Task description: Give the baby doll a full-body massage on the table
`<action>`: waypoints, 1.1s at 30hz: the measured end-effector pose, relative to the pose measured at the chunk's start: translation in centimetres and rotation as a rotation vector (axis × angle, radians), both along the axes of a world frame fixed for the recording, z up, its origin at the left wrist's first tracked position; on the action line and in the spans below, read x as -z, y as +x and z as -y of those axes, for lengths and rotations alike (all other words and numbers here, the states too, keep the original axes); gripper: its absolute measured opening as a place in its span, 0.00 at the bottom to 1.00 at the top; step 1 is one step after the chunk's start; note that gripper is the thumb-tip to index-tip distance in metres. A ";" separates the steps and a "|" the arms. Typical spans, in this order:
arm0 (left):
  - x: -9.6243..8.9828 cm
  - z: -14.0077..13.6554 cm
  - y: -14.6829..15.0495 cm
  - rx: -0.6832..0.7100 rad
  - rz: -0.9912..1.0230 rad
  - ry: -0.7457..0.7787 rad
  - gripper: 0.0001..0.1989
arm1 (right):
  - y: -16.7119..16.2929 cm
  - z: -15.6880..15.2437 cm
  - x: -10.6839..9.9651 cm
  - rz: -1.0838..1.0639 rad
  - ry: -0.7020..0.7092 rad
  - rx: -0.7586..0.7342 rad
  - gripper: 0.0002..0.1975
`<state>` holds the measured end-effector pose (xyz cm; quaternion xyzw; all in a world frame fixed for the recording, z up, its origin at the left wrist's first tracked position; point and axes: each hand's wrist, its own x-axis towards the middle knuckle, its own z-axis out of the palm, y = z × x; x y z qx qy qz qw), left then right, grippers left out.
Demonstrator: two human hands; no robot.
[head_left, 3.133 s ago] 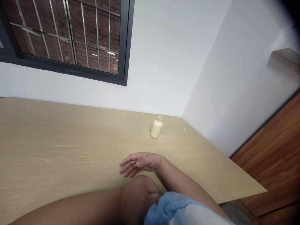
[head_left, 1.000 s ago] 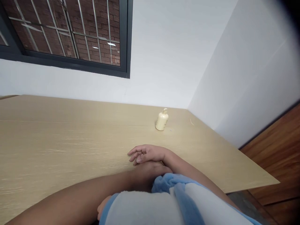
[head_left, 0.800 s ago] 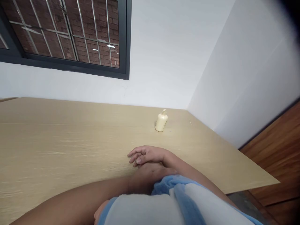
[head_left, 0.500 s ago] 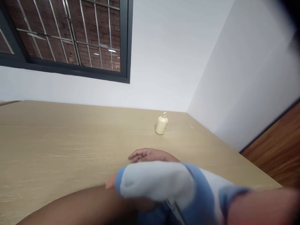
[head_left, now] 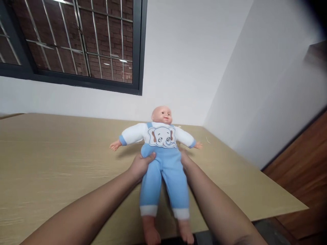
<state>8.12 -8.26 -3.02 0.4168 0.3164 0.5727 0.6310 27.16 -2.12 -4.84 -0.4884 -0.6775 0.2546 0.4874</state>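
Note:
A baby doll (head_left: pixel 166 158) faces up at me, with its head toward the wall and its arms spread. It wears blue overalls with an elephant bib over white sleeves. My left hand (head_left: pixel 143 165) grips the doll's hip on the left, thumb across the front and fingers behind. At the opposite hip is my right hand (head_left: pixel 185 160), its fingers hidden behind the doll's body. The doll's bare feet hang by the near table edge. Whether its back touches the tabletop I cannot tell.
Beneath the doll spreads a wood-grain table (head_left: pixel 63 153). A thin pale strip (head_left: pixel 209 140) lies near its right edge. White walls (head_left: pixel 178 68) meet at the back corner. A barred window (head_left: pixel 84 41) is at upper left, brown wood panelling (head_left: pixel 301 170) at right.
The doll has turned from lying sideways close to the camera to face up, farther out over the table. It now hides almost all of the cream pump bottle. Both hands now hold its hips.

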 end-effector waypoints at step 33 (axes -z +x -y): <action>-5.7 -3.3 -9.9 0.694 -1.253 -0.056 0.31 | 1.1 2.5 -2.1 0.403 -0.194 0.018 0.25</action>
